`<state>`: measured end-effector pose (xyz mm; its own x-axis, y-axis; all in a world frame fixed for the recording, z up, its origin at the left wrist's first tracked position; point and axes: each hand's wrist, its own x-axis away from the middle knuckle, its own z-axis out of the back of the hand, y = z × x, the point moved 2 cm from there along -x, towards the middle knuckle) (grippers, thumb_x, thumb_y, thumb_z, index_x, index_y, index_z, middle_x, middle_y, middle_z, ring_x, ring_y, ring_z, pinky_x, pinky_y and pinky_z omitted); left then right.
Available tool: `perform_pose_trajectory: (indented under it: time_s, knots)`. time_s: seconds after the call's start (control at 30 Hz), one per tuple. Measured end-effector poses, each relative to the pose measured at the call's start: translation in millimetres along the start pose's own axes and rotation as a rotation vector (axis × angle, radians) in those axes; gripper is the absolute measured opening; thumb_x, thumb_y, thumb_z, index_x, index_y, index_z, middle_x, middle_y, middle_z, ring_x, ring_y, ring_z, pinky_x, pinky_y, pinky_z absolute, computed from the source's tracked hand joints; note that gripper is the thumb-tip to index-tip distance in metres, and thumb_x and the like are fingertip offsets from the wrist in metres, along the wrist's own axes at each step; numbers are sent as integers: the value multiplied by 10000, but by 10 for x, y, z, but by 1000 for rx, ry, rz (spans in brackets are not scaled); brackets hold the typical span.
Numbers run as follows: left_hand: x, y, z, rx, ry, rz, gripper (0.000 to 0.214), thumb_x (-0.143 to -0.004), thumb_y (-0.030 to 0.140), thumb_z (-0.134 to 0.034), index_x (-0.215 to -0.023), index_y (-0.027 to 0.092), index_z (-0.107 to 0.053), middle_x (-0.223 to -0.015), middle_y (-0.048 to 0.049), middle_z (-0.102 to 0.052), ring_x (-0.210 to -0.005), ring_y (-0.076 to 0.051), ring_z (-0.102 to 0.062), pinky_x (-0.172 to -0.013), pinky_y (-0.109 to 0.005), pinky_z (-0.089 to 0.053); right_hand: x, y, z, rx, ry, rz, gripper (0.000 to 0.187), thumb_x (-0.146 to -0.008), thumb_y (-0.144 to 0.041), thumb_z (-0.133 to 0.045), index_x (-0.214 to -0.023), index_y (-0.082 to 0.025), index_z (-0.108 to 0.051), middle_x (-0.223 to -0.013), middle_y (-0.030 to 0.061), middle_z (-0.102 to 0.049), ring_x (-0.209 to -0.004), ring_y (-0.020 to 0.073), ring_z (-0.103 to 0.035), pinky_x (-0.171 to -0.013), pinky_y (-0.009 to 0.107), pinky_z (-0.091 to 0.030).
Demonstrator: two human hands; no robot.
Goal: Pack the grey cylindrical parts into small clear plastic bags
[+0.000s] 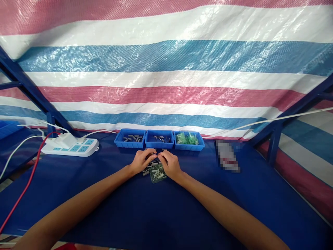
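Note:
My left hand and my right hand meet over the blue-covered table, fingers curled and pinched together around a small part that I cannot make out. Just below the fingers lies a small clear plastic bag with little grey metal pieces, and a few loose grey pieces lie beside it. Both hands sit right in front of three small blue trays.
The left tray holds grey cylinders, the middle tray thin metal pins, the right tray green plastic bags. A white power strip with plugs, white cables and a red wire lies at the left. A striped tarp hangs behind.

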<state>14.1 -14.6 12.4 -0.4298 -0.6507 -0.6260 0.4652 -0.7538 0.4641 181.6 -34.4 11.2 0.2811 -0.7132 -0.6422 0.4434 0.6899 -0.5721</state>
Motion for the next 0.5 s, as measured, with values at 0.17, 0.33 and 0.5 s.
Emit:
perform_pose_trajectory:
  time_s: [0.17,0.33,0.5]
  knots:
    - [-35,41,12,18,-18,-42,167,-914,286,-487,-920,159,-596,-805,-30,-663,-677,-111,-617,-625,-192,-447,-7,-7,10,-7,-9,-18,269,-951,-240,-364,-776,-174,-558,-711,26,-582,-666,129,-547,-646,235,-393]
    - [-38,50,10,40,-7,-59,153,-913,275,-490,-919,160,-591,-816,-37,-655,-697,-119,-602,-641,-207,-442,-7,-15,19,-5,-13,-32,309,-952,-248,-356,-702,-182,-526,-653,16,-567,-617,121,-538,-624,235,-386]
    - [-42,61,9,-9,-24,-115,225,-933,280,-440,-807,151,-574,-703,-23,-596,-622,-111,-548,-579,-210,-399,-3,1,13,44,-3,-34,391,-957,-275,-354,-592,-186,-463,-541,-6,-502,-516,106,-491,-561,237,-347]
